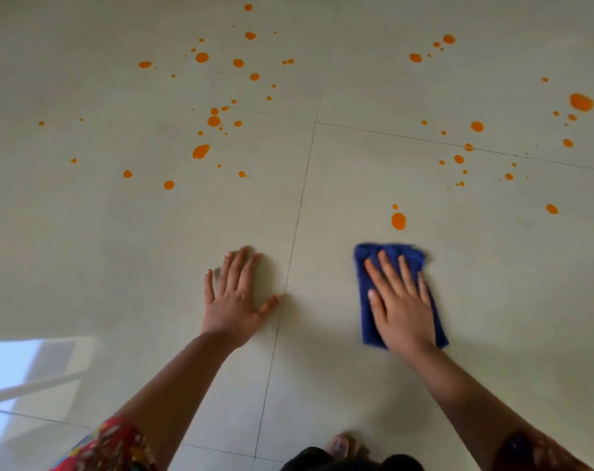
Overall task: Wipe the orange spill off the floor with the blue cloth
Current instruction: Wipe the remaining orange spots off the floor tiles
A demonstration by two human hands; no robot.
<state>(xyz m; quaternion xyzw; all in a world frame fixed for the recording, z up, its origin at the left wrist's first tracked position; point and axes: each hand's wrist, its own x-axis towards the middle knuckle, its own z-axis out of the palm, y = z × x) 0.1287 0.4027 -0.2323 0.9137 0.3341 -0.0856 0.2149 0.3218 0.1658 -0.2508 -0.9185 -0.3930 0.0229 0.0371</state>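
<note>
The blue cloth (360, 253) lies folded into a rectangle flat on the floor (152, 249). Its long axis runs away from the person. The right hand (400, 307) rests on top of it, palm down, fingers straight and slightly spread, covering most of it so only the edges show. The nearest drop of the orange spill (398, 220) sits just beyond the cloth's far short edge, not yet touched, with a smaller dot past it. A push straight ahead along the cloth's long axis would likely reach it first.

More spots (458, 159) scatter beyond the cloth and to its right, and a larger cluster (214, 121) lies well beyond and to its left, across a tile joint (295, 232). The left hand (234, 300) is planted flat on bare floor left of the cloth, fingers spread, holding nothing; it seems to be bracing.

The cloth's far edge is blurred. The underside of the cloth is hidden, so I cannot tell whether it is stained. The biggest blob (580, 102) sits near the right frame edge, and the spill may run past it.
</note>
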